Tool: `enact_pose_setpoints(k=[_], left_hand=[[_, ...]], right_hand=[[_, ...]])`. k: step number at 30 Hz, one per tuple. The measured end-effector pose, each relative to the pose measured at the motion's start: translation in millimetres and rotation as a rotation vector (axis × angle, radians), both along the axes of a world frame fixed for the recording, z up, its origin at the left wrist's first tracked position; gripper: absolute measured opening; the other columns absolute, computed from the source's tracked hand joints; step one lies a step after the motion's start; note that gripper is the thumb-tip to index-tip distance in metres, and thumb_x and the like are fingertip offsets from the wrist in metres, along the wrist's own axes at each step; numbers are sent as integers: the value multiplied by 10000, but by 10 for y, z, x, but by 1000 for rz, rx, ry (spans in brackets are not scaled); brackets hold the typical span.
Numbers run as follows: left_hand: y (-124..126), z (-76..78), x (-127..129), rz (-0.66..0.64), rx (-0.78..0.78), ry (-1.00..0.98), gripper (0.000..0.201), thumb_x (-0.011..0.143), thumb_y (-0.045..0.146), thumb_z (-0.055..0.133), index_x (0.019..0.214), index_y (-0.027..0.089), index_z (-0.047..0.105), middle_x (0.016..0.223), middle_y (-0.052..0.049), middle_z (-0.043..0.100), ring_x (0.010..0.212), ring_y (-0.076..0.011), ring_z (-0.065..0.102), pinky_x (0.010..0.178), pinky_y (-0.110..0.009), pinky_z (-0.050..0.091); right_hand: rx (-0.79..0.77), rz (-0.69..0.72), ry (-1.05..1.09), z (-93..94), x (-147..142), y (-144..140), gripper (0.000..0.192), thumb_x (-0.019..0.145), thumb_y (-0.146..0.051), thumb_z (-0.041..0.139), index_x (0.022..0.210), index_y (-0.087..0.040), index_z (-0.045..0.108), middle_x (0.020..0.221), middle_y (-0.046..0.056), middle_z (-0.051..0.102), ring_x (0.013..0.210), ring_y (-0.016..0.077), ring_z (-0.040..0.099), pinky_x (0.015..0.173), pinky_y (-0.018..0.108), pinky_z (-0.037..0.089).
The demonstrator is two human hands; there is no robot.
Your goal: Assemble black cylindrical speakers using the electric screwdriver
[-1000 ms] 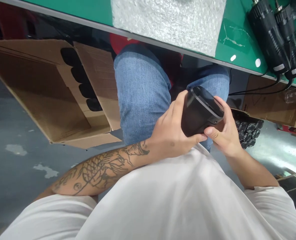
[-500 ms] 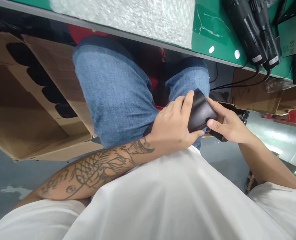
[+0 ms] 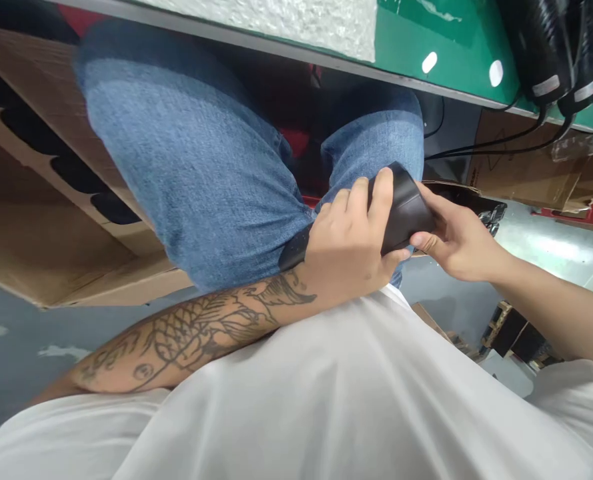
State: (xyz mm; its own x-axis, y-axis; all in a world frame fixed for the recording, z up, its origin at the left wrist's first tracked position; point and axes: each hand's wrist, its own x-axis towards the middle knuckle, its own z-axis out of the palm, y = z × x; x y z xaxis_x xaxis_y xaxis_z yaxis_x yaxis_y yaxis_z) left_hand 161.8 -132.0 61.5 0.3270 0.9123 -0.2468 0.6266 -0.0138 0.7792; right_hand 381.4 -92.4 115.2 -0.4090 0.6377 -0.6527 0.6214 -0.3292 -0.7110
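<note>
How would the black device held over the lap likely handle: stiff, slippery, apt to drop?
The black device looks like rigid moulded plastic, so probably stiff. Its smooth matte shell may be somewhat slippery. Left hand and right hand both grip it, suggesting moderate bulk.

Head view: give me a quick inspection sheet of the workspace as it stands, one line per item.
Surface: green bench top at the upper edge, with a sheet of bubble wrap lying on it.
Job's things: black plastic device, held over the lap between both hands.
Clutter: open cardboard box on the floor to the left, with dark parts in a row inside; more cardboard at the right.
Grips: left hand wraps the device from one side; right hand pinches its other end.
Cables: two black cables hang from the two black cylindrical tools on the bench.
Surroundings: grey floor; blue jeans and a white shirt fill the middle.
</note>
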Motion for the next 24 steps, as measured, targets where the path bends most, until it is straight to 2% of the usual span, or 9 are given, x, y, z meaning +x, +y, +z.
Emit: enact_pose_setpoints(k=[4,6,8,11,12,14,16,20,24], left_hand=[[83,-86,-74,-68,48,33,1107,934,917,509,1746,204,265,1562,-162,570,1310,-344,660,1110,-428,568],[66,-127,-147,-107,84,26,1188,887,955,545,1750,200,235,1619,-181,518,1353,-359,651,1120,-439,567],[-3,-149,-234,-138,111,41,1239,850,971,584,1751,205,217,1680,-210,449,1386,-391,640,1123,-472,568],[-146,-144,-338,-136,134,87,1255,837,879,719,1756,221,174,1707,-237,411,1426,-425,618,1126,-510,569],[-187,-137,-356,-129,141,90,1262,834,808,784,1758,225,153,1699,-234,423,1440,-421,609,1134,-507,569],[-245,-133,-360,-115,159,69,1285,819,653,880,1761,226,119,1668,-215,468,1439,-397,609,1146,-489,571],[-269,-149,-331,-104,168,32,1278,813,558,903,1762,220,117,1621,-198,513,1389,-377,637,1135,-480,581],[-234,-251,-284,-36,113,-20,1218,828,507,874,1770,231,152,1581,-181,527,1312,-368,667,1103,-499,596],[-80,-353,-417,-27,-56,-204,1289,780,486,909,1786,293,126,1653,-169,493,1398,-390,634,1158,-556,571]], right_hand=[[361,88,-116,-137,31,-185,1026,1077,-874,457,1736,-92,380,1676,180,419,1579,338,453,1372,504,410],[469,137,-140,-191,59,-252,986,1101,-851,408,1741,-102,374,1669,186,425,1578,322,456,1354,498,434],[524,160,-163,-216,86,-283,930,1127,-808,388,1756,-123,349,1723,180,337,1627,318,385,1369,508,408],[532,212,-136,-200,111,-277,884,1149,-754,409,1801,-179,246,1805,125,114,1702,311,215,1418,514,311],[516,238,-104,-191,111,-269,901,1150,-746,427,1817,-193,181,1810,110,84,1707,297,198,1423,495,305],[492,267,-44,-185,96,-262,932,1148,-737,457,1826,-197,112,1802,101,140,1696,263,242,1418,440,331],[499,234,-44,-211,57,-271,936,1136,-756,474,1812,-173,194,1773,107,253,1666,254,322,1403,408,366],[558,58,-85,-325,-61,-278,1004,1081,-864,465,1716,-88,419,1664,157,445,1571,297,475,1375,436,417],[492,-58,-47,-400,-157,-222,1005,1020,-877,592,1663,-111,499,1637,154,481,1562,312,485,1394,468,381]])
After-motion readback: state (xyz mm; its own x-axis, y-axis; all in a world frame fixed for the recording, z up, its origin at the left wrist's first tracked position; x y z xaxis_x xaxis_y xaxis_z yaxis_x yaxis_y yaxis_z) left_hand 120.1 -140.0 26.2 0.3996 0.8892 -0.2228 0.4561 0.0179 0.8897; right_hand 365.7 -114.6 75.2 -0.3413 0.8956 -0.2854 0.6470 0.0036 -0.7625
